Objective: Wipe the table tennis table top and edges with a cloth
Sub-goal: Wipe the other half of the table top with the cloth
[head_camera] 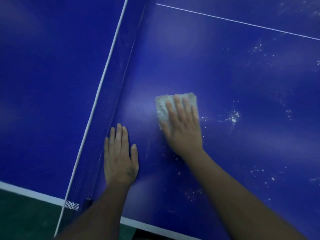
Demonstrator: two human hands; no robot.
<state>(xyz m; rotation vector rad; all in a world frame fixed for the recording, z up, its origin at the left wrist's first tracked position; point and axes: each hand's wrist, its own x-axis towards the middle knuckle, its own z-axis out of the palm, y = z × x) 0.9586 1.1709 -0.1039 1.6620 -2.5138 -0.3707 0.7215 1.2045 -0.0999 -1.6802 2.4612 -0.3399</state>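
Right hand was flat, fingers straight, pressing the pale cloth onto the blue bench a bit right of the net. Left hand lay palm-down on bare bench just beside the net, fingers straight, holding nothing, apart from the right. White specks were scattered right of the cloth.
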